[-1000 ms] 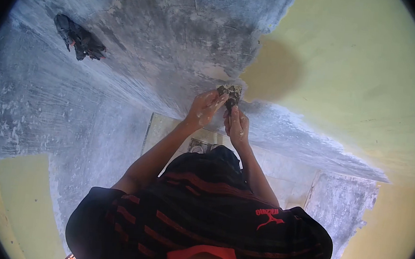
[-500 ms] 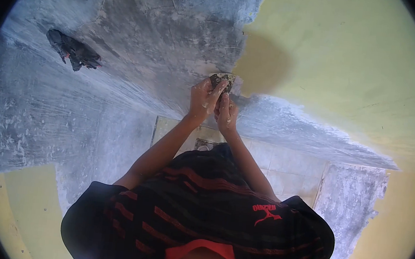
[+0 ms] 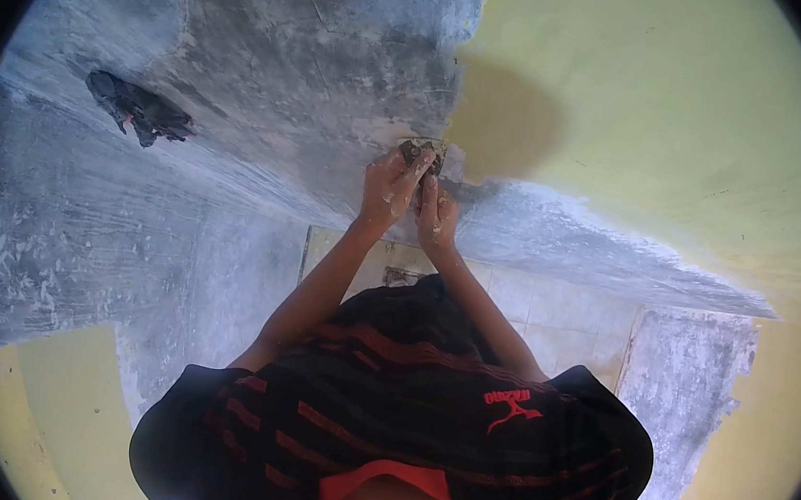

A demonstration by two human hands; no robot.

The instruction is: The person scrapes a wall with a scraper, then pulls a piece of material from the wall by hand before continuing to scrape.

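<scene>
We see the grey wall first: mottled and chalky, streaked pale and dark, rough to the eye. It meets the yellow paint at far right along a ragged edge, the paint smoother and more even. Pale tiles show beyond the arms, flat and squared.

Nearest us is the black shirt, soft and folded, with dull red stripes. At far left, a dark bundle lies crumpled against the grey; we cannot tell whether it is cloth or plastic.

The left grip and right grip are close together near the middle, both smeared with pale paste. The right grip is closed round the handle end of the scraper, which its fingers hide. The left grip has fingertips against the blade; how far it is curled, we cannot tell.

The scraper is at the middle of the scene, just left of the yellow edge. Its blade looks thin, broad at the far end and narrowing towards us, with dark, lumpy residue over it. We judge it light and stiff, perhaps springy at the edge, and hardly fragile. We would take it by the handle, and steady the blade with flat fingertips clear of the edge; wet paste could make it slippery.
</scene>
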